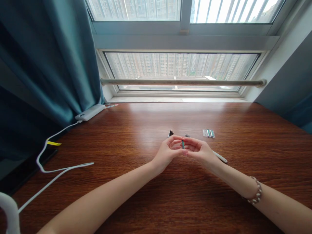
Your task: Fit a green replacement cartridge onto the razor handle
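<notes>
Between my two hands, near the middle of the table, is a small razor cartridge (183, 144) with a green strip, held upright. The fingertips of my left hand (170, 150) pinch it from the left. My right hand (198, 149) closes on it from the other side, thumb and fingers meeting those of the left. Behind the left fingers stands a small dark, shiny piece (171, 133), its kind unclear. A pale handle (220, 157) pokes out beneath my right wrist; a grey tip (187, 135) shows beyond the right fingers, perhaps part of the same thing.
A clear pack (209, 133) with two green-striped cartridges lies behind my right hand. At the left, a white power strip (90, 112) and its white cable (65, 169) rest on the brown wooden table (136, 130). A blue curtain (73, 65) hangs beside the window.
</notes>
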`<act>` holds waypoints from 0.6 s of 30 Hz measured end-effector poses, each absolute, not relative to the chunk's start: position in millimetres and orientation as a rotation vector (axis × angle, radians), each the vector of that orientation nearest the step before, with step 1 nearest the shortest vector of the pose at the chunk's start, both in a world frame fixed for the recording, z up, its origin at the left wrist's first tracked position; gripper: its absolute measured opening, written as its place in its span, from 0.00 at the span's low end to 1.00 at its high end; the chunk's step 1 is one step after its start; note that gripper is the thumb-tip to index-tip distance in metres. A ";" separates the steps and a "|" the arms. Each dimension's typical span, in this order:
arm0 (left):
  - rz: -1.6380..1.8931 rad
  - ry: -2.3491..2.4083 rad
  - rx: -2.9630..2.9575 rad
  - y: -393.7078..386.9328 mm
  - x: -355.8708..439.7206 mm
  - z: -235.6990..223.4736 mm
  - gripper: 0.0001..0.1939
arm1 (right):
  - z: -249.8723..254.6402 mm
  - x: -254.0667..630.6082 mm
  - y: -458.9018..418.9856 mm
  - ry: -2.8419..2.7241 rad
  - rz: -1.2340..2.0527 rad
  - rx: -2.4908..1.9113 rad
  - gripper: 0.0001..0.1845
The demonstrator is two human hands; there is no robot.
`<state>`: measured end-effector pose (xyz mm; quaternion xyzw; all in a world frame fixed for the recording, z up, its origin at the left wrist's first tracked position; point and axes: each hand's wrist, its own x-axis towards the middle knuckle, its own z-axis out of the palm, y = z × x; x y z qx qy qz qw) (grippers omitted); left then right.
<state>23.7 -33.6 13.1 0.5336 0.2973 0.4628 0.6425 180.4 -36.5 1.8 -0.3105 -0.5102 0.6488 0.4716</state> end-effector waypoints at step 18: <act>1.025 0.645 1.047 -34.2 24.8 12.3 0.11 | 7.5 182.0 -44.3 -1.516 1.180 -0.933 0.22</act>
